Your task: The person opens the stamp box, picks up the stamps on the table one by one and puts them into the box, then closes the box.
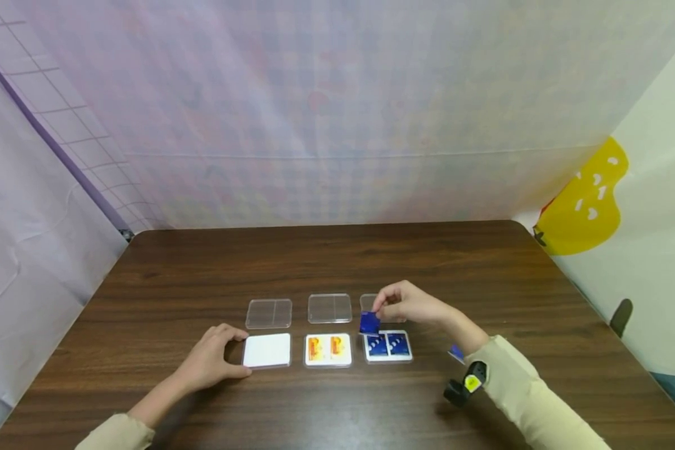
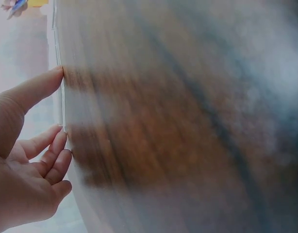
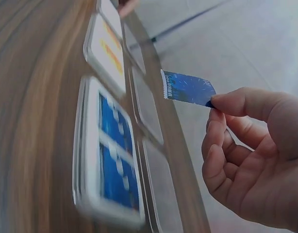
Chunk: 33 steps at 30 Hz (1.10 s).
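Note:
My right hand [image 1: 407, 304] pinches a small blue packet [image 1: 369, 324] by one end, between thumb and fingertip. In the right wrist view the packet [image 3: 188, 89] shows a pale serrated edge. It hangs just above the far left corner of a flat case [image 1: 389, 357] with two dark blue pictures inside. My left hand [image 1: 209, 357] holds the left side of a flat case with a plain white face [image 1: 267, 350], thumb at the near corner and fingers at the far one. Between them lies a case with two orange pictures [image 1: 329, 350].
Behind the cases lie clear lids [image 1: 269, 314], one per case; the right hand partly covers the rightmost. Another blue piece [image 1: 457, 352] lies by the right sleeve, partly hidden. Cloth [image 1: 315, 125] hangs behind the brown table [image 1: 202, 262].

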Each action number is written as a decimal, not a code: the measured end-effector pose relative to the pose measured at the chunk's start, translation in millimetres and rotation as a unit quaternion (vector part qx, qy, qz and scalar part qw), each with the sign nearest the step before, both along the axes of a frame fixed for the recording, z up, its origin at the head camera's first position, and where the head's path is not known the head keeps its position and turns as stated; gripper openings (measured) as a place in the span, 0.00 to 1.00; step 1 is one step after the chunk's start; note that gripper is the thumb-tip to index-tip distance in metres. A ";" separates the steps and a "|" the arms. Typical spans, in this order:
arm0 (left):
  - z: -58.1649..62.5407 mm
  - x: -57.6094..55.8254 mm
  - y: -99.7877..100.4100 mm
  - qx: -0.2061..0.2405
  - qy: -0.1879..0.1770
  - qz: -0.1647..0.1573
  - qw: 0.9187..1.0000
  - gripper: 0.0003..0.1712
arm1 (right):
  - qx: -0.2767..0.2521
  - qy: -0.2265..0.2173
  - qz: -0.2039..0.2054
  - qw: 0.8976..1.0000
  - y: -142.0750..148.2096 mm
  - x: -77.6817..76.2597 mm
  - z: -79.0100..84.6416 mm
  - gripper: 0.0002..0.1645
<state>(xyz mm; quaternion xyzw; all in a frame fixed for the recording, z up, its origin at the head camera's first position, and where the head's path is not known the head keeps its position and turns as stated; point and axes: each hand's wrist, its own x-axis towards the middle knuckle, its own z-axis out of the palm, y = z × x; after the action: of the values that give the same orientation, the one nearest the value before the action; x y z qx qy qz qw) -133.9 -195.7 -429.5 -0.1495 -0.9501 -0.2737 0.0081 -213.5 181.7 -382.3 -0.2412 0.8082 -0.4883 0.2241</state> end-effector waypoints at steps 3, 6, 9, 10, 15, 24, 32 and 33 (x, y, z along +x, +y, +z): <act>0.3 -0.4 0.4 -0.001 -0.001 0.000 1.000 0.33 | -0.005 -0.001 0.007 1.000 -19.4 -0.1 -1.0 0.07; 1.4 0.0 0.3 -0.003 -0.001 0.001 1.000 0.34 | -0.004 -0.005 0.006 1.000 -36.9 0.0 -1.5 0.06; 2.6 0.3 0.2 -0.004 0.000 0.001 1.000 0.34 | -0.008 -0.018 0.003 1.000 -51.9 0.1 -1.8 0.07; 2.7 0.3 0.1 -0.003 0.001 0.000 1.000 0.34 | -0.010 -0.021 0.003 1.000 -56.3 -0.2 -2.3 0.07; 2.1 0.4 -0.1 -0.002 0.002 -0.001 1.000 0.33 | -0.010 -0.031 0.004 0.999 -76.6 -1.9 -7.0 0.08; 1.8 1.1 -0.2 -0.002 0.005 -0.004 1.000 0.33 | -0.016 -0.060 0.009 0.998 -110.3 2.3 -11.9 0.07; 4.8 1.1 -0.1 -0.001 0.012 -0.005 1.000 0.34 | -0.010 -0.059 0.028 0.998 -142.4 8.7 -13.4 0.07; 4.9 1.1 0.0 0.000 0.013 -0.005 1.000 0.34 | -0.012 -0.063 0.030 0.998 -146.3 9.4 -14.1 0.07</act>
<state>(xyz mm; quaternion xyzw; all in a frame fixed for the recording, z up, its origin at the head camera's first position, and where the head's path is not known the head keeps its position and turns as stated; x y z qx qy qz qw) -132.8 -195.7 -424.6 -0.1582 -0.9490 -0.2722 0.0193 -204.1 35.4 -396.4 -0.2371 0.7789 -0.5053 0.2859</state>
